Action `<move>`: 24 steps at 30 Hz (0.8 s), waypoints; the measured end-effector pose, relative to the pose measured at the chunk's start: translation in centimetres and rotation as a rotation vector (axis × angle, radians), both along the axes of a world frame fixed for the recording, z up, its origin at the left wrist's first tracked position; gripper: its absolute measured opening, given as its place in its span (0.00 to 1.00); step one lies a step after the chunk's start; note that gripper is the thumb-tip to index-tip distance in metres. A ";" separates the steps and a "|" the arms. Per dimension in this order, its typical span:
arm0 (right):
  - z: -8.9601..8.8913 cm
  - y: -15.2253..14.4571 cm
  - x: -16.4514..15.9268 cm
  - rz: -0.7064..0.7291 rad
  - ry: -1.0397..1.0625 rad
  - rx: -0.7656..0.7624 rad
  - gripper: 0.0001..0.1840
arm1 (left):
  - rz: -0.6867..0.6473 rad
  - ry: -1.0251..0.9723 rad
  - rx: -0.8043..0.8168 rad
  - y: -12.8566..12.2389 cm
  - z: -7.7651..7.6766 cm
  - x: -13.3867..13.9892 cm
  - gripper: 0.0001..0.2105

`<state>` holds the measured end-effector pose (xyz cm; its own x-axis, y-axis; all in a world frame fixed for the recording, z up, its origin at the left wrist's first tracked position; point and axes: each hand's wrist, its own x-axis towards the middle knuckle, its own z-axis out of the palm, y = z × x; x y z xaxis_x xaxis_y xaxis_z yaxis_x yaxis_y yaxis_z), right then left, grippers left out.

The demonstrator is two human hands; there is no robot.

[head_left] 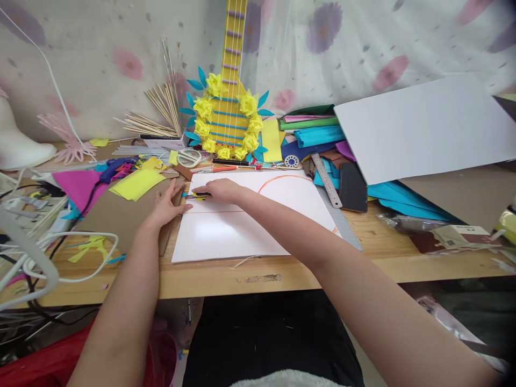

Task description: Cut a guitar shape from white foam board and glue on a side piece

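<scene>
White board [229, 236] lies flat near the middle of our worktop [193, 285], part of a grey mat [346, 231] showing past its right edge, and our right hand [221, 191] has its grip closed around a yellow-and-black cutter [197, 196] at the upper left of the sheet. Our left hand [166, 207] holds nothing, its grip spread wide, the thumb at the board's left edge. To do this step well, we judge it best to keep that thumb out of the blade's path, press the sheet down with a flat palm, and make several light passes instead of one heavy one; for a straight run, we could lay the steel ruler [326, 180] as a guide. Counting up, we see one straight orange line [213, 212] and one large orange curve [278, 178] on the sheet, one ruler, one pair of scissors [188, 157], one second white panel [423, 129] leaning at the right, and one yellow guitar model [229, 115] bearing about nine yellow flowers [203, 107] and five visible purple bars [231, 51] along its neck
</scene>
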<state>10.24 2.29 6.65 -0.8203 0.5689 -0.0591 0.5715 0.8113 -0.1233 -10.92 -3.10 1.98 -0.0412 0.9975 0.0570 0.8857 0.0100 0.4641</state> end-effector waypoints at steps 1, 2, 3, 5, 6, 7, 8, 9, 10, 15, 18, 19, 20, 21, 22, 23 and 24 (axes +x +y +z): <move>0.0 0.0 0.0 -0.001 -0.002 0.002 0.25 | -0.003 -0.014 -0.009 0.0 0.0 0.0 0.45; 0.0 -0.1 0.1 -0.002 -0.005 0.004 0.25 | -0.010 -0.028 -0.016 0.0 0.0 0.0 0.45; 0.0 -0.1 0.1 -0.001 -0.007 0.005 0.25 | -0.021 -0.040 -0.021 0.1 -0.1 -0.1 0.45; 0.0 -0.2 0.1 0.000 0.000 0.005 0.25 | -0.046 -0.060 -0.026 0.1 -0.1 -0.1 0.45; 0.0 -0.2 0.1 0.003 0.002 0.003 0.25 | -0.057 -0.069 -0.032 0.1 -0.1 -0.2 0.46; 0.0 -0.2 0.1 0.005 0.004 0.003 0.25 | -0.062 -0.078 -0.040 0.2 -0.1 -0.2 0.46; -0.1 -0.1 0.1 0.007 0.003 0.003 0.25 | -0.062 -0.084 -0.048 0.2 -0.1 -0.2 0.45; -0.1 -0.1 0.1 0.011 0.000 0.002 0.25 | -0.057 -0.087 -0.054 0.2 -0.1 -0.2 0.45; -0.1 0.0 0.1 0.014 -0.001 0.001 0.25 | -0.050 -0.088 -0.058 0.1 -0.1 -0.1 0.45; -0.3 0.1 0.0 0.010 0.016 -0.005 0.25 | -0.047 -0.088 -0.060 0.1 0.2 0.1 0.44; -0.3 0.1 0.0 0.004 0.019 -0.005 0.25 | -0.045 -0.091 -0.071 0.1 0.2 0.1 0.43; -0.3 0.1 0.0 0.005 0.015 -0.005 0.25 | -0.044 -0.093 -0.075 0.1 0.3 0.1 0.43; -0.3 0.1 0.0 0.007 0.011 -0.003 0.25 | -0.045 -0.094 -0.078 0.1 0.3 0.1 0.43; -0.2 0.1 0.0 0.008 0.007 -0.002 0.25 | -0.049 -0.096 -0.081 0.1 0.3 0.1 0.43; -0.2 0.1 0.0 0.010 0.006 -0.001 0.25 | -0.053 -0.098 -0.083 0.1 0.3 0.1 0.43; -0.2 0.1 0.0 0.011 0.006 0.000 0.25 | -0.056 -0.099 -0.085 0.1 0.2 0.1 0.43; -0.1 0.0 0.1 0.012 0.006 0.000 0.25 | -0.057 -0.100 -0.087 0.2 0.2 0.0 0.43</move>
